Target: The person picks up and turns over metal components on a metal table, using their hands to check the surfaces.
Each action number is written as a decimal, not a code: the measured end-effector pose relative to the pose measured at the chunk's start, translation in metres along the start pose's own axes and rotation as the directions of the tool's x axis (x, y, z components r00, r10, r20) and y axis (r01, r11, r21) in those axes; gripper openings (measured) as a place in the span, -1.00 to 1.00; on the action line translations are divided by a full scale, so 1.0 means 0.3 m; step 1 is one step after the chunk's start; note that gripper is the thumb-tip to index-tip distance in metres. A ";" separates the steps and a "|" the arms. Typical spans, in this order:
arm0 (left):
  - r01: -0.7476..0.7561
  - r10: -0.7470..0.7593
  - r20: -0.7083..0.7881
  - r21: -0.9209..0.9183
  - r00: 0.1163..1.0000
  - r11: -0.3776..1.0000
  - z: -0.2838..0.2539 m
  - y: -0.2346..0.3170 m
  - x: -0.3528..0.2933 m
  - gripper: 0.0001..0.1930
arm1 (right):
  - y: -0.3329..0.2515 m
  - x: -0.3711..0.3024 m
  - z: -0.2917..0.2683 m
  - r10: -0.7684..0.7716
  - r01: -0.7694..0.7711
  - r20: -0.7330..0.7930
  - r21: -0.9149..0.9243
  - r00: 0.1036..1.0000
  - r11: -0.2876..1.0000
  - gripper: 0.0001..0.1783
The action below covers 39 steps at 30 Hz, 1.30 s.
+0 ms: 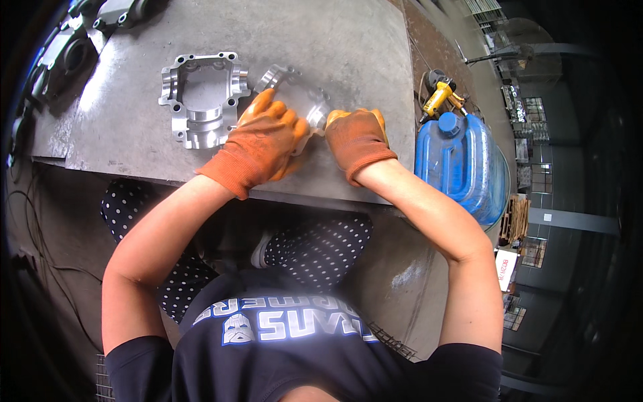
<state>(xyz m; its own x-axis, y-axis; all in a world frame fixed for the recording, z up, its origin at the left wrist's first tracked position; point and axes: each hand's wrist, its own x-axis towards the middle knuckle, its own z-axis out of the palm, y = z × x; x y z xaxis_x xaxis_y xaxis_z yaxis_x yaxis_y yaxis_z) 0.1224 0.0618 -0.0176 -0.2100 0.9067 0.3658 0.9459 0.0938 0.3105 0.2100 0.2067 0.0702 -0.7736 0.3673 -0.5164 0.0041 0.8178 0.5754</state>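
Observation:
An open, frame-shaped silver metal casting is slightly blurred at the front middle of the grey table. My left hand, in an orange work glove, closes on its left and near side, covering part of it. In a matching glove, my right hand is closed at the casting's right edge; its fingertips are hidden. A second casting of like shape, with bolt holes and half-round seats, lies flat left of my left hand.
Dark grey castings stand along the table's far left edge. A blue plastic jerrycan is beside the table's right edge, close to my right forearm. Behind it lies a yellow and black power tool. Cables hang at the lower left.

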 end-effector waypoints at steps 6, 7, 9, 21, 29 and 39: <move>-0.134 0.134 0.027 -0.007 0.991 0.991 -0.053 -0.057 -0.047 -0.47 | -0.002 -0.021 -0.013 -0.123 0.111 0.057 0.178 0.991 0.978 -0.83; -0.143 0.143 0.027 -0.016 0.989 0.990 -0.054 -0.065 -0.055 -0.47 | -0.004 -0.028 -0.025 -0.164 0.154 0.056 0.158 0.985 0.975 -0.83; -0.155 0.156 0.029 -0.030 0.987 0.987 -0.064 -0.079 -0.074 -0.47 | -0.010 -0.042 -0.037 -0.231 0.225 0.026 0.146 0.973 0.963 -0.85; -0.214 0.214 0.121 -0.013 0.969 0.977 -0.105 -0.107 -0.078 -0.49 | 0.029 0.002 0.037 -0.438 0.422 -0.002 0.272 0.899 0.865 -0.76; -0.227 0.227 0.188 -0.023 0.956 0.974 -0.123 -0.102 -0.070 -0.50 | 0.099 0.011 0.060 -0.510 0.491 -0.139 0.566 0.849 0.662 -0.58; 0.236 -0.325 -0.039 -0.609 0.945 0.757 -0.036 0.080 0.146 -0.38 | 0.082 -0.126 0.258 0.029 0.155 -0.153 0.946 0.988 -0.283 -0.60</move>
<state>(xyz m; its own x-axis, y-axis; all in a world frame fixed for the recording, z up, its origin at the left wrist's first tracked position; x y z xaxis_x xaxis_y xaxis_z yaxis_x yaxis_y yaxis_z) 0.1332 0.0994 0.0154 -0.5155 0.8103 0.2788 0.5164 0.0341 0.8557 0.2883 0.2471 0.0549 -0.8611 0.3187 -0.3961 0.4785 0.2448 -0.8433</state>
